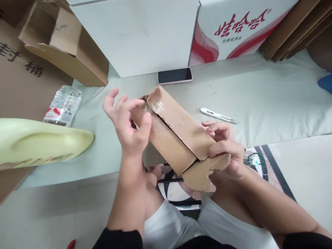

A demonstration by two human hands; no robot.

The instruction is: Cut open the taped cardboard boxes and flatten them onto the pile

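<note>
A small brown cardboard box (176, 135) is held up above my lap, tilted, its top seam running diagonally. At its far left end, where clear tape clings to a torn corner, the thumb and index finger of my left hand (132, 121) pinch the edge. My right hand (227, 147) grips the near right end, beside a torn, ragged flap (199, 174) that sticks out. Just beyond my right hand, a white utility knife (218, 115) lies on the pale green cloth (259, 100). Part of the box's underside is hidden.
A phone (175, 75) lies before white cartons (145, 34). Leftward are a clear plastic bottle (64, 103), a yellow-green jug (44, 141) and an open cardboard box (75, 58). Folded cardboard (290, 31) stands at the far right. A patterned mat (269, 166) covers some floor.
</note>
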